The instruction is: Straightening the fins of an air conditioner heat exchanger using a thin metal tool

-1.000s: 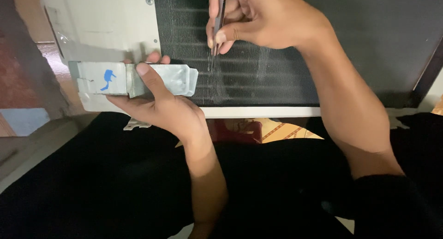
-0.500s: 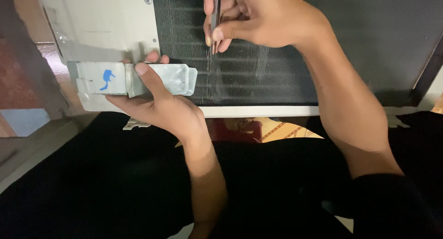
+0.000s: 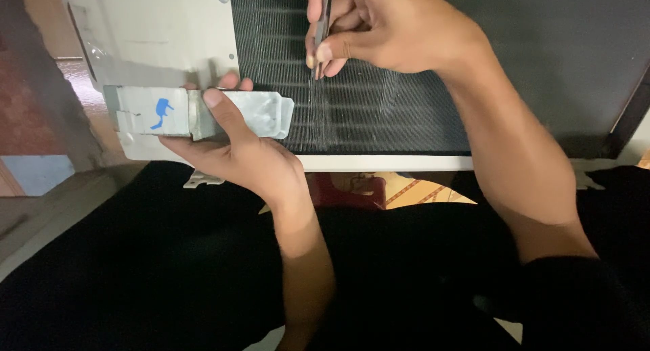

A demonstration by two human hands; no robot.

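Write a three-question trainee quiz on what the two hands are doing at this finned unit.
1. True or false: the left hand holds a grey metal bracket marked with blue.
2. The right hand pinches a thin tool against: A) the fins, B) the white panel, C) the black cloth.
3. Fill in: the bracket lies ___ of the tool in the picture.

Key: 1 true; 2 A; 3 left.
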